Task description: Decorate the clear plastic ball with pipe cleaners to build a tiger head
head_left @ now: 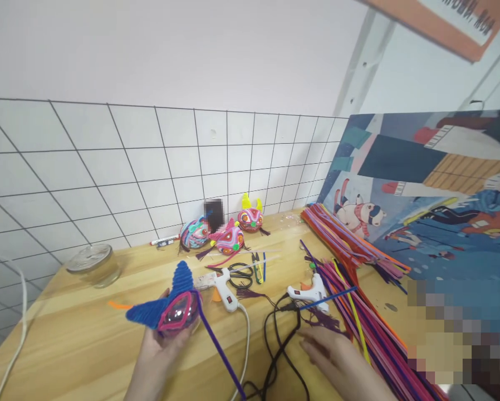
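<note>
My left hand (160, 340) holds up a clear shiny ball ornament (187, 313) from below. Pink chenille stem outlines a shape on its face, and two blue pointed chenille pieces (182, 280) stick out from its top and side. A purple chenille stem (219, 348) runs from the ball down toward the bottom edge. Over the table, my right hand (331, 348) is open with fingers stretched out, beside black cables (277, 356). Close beyond it lies a white glue gun (312, 293). Another white glue gun (226, 289) rests just right of the ball.
Several decorated balls (228, 239) sit near the gridded wall. A bundle of coloured chenille stems (367, 328) lies at the right, with a second bundle (337, 228) behind it. Small snips (257, 267), markers (165, 240) and a lidded glass jar (93, 266) also stand or lie on the table.
</note>
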Available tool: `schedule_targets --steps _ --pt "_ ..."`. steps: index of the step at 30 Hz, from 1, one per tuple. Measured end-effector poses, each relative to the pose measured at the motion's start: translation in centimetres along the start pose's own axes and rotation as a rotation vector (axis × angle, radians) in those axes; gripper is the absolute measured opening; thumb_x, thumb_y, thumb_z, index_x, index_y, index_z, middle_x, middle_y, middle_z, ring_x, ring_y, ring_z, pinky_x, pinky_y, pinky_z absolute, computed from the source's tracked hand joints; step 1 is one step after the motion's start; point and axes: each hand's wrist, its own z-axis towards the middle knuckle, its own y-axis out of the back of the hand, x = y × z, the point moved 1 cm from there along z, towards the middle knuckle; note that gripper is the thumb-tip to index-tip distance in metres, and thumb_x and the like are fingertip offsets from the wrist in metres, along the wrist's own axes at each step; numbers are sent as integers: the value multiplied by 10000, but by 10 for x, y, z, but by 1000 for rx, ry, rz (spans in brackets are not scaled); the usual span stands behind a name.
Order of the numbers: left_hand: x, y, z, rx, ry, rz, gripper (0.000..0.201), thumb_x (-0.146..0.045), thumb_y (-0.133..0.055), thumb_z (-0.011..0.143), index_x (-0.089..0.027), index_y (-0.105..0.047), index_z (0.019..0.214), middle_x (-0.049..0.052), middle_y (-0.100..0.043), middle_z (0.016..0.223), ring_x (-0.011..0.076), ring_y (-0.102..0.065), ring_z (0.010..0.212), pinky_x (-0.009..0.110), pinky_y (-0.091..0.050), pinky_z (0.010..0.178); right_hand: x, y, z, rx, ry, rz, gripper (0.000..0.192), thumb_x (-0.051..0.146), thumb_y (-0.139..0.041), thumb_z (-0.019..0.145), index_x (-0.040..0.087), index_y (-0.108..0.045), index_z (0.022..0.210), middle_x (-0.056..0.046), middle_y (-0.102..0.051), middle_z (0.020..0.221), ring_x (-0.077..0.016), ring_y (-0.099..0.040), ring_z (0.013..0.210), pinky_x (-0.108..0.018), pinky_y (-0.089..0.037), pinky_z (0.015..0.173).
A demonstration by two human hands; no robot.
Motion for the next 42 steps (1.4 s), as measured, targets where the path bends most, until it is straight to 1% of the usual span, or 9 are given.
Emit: schedule_targets --steps 6,11,19,24,28,31,36,39,42 --pt "-2 -16 -16 59 41 -80 868 -337 -871 432 -217 -537 1223 126 -682 1168 348 -622 1068 464 -484 930 -40 9 0 -80 -30 -59 409 429 -441 863 180 -694 1067 -96 -714 1108 -246 -662 1028 -274 -527 867" --pt "-5 -20 -21 96 34 -78 725 -315 -861 476 -167 -589 1131 153 -690 1140 339 -627 1062 447 -472 944 -34 1 -1 -30 5 -118 418 436 -451 839 171 -711 1032 -94 -723 1083 -256 -675 1007 -283 -550 843" --pt "-7 -21 -22 100 20 -87 788 -282 -865 466 -175 -540 1175 145 -678 1166 320 -630 1065 400 -496 921 -30 -2 -14 -21 -21 -90 358 402 -486 840 199 -719 1021 -78 -734 1061 -250 -674 1005 -294 -533 871" --pt "-11 -27 -29 140 16 -88 780 -297 -856 479 -169 -549 1185 157 -675 1162 336 -611 1092 419 -488 930 2 -16 -16 46 41 123 305 386 -471 879 213 -713 946 -61 -756 901 -199 -700 843 -208 -540 724" --pt "-9 -28 -33 206 38 -129 884 -278 -867 467 -203 -498 1267 147 -669 1163 333 -614 1085 439 -483 930 37 -25 -13 50 68 232 283 377 -477 876 213 -708 891 -41 -730 772 -184 -675 712 -215 -515 638" --pt "-3 -23 -33 262 70 -143 938 -283 -881 445 -239 -480 1292 141 -640 1213 344 -605 1094 459 -479 929 52 -26 -8 49 102 256 298 390 -473 870 207 -708 853 -42 -711 708 -183 -661 671 -225 -499 611" --pt "0 -14 -30 386 56 -88 892 -269 -877 471 -260 -507 1283 120 -615 1264 346 -559 1164 460 -435 987 69 -30 -1 152 109 322 343 389 -437 871 170 -700 850 -77 -726 723 -194 -670 690 -238 -505 622" --pt "-1 -13 -30 361 35 -54 886 -253 -880 459 -277 -525 1270 98 -622 1260 337 -550 1177 434 -438 990 73 -37 1 188 92 348 377 418 -433 854 151 -698 817 -94 -727 728 -197 -671 685 -241 -505 616" --pt "-1 -13 -29 333 25 -68 921 -274 -884 448 -272 -508 1289 117 -605 1278 343 -548 1174 434 -439 984 68 -48 0 160 61 359 401 473 -456 837 164 -704 775 -77 -717 697 -184 -655 648 -235 -497 592"
